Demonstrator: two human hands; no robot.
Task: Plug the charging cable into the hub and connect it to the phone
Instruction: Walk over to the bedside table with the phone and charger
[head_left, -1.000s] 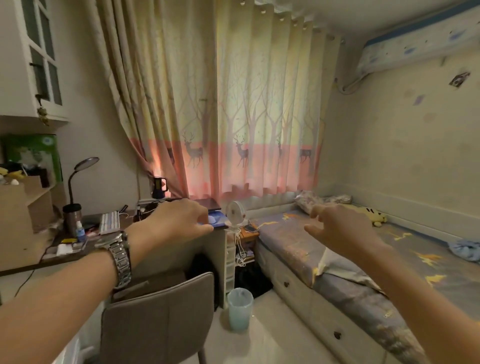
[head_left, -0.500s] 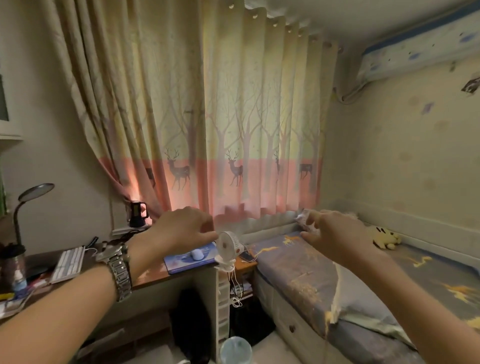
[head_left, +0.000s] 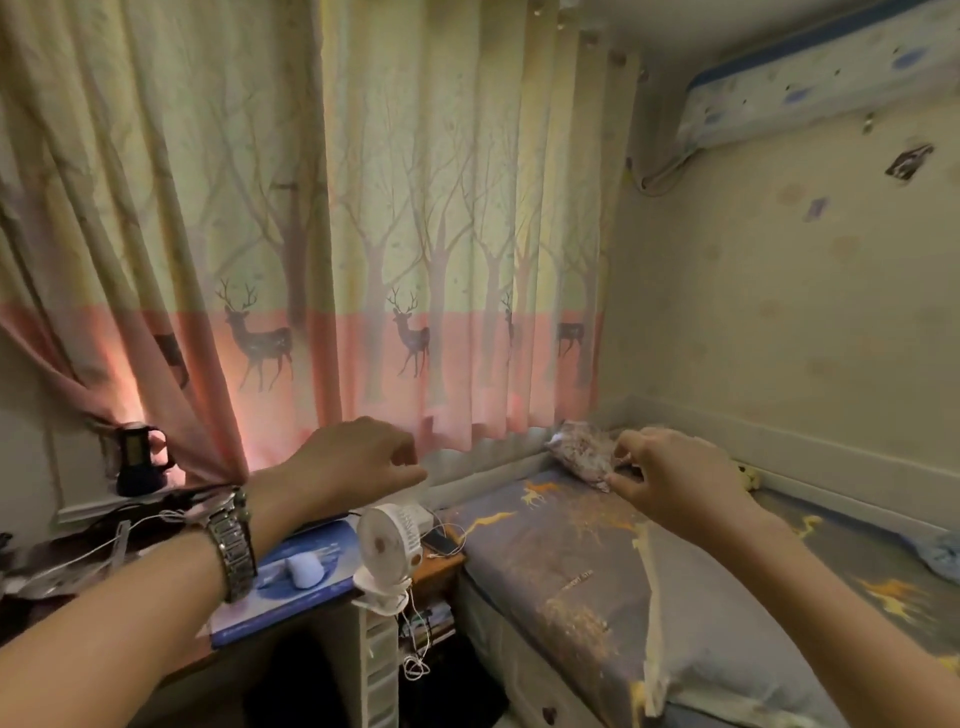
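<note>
A dark phone (head_left: 440, 543) lies on the small orange shelf between desk and bed, just right of a white clip fan (head_left: 383, 551). A thin white cable (head_left: 415, 636) runs near the phone and hangs in loops below the shelf. Behind the fan sits a white block (head_left: 415, 516) that may be the hub; I cannot tell. My left hand (head_left: 356, 460), with a metal watch on the wrist, hovers above the fan, fingers loosely curled, holding nothing. My right hand (head_left: 675, 486) is out over the bed near a patterned pillow (head_left: 582, 457), fingers apart, holding nothing.
A blue mouse pad (head_left: 291, 597) with a white mouse (head_left: 305, 570) lies on the desk at left. A dark mug (head_left: 137, 457) stands by the curtain (head_left: 363, 234). The bed (head_left: 597, 571) fills the right side, with a white drawer tower (head_left: 379, 670) under the fan.
The view has swung right and closer to the curtain and bed. Both hands have stayed raised; the shelf, phone and fan now sit nearer, below my left hand.
</note>
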